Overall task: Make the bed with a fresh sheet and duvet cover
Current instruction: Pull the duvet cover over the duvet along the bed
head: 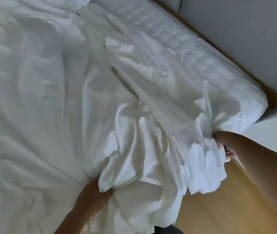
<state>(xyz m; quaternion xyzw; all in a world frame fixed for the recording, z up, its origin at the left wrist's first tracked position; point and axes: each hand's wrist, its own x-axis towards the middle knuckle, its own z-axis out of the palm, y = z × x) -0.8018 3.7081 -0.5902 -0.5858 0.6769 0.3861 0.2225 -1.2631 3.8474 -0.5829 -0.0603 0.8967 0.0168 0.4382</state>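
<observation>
The right hand (222, 141) grips the white sheet's (134, 115) bunched edge just beside the mattress corner (257, 102). The left hand (99, 195) clenches a fold farther from that corner, likely to pull the cloth taut.

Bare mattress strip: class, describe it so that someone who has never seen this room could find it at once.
Start at the crumpled white sheet filling most of the view. Go to its edge along the grey panels, above the right hand. There the mattress strip shows short quilted ribs, unlike the sheet's long loose folds.
</observation>
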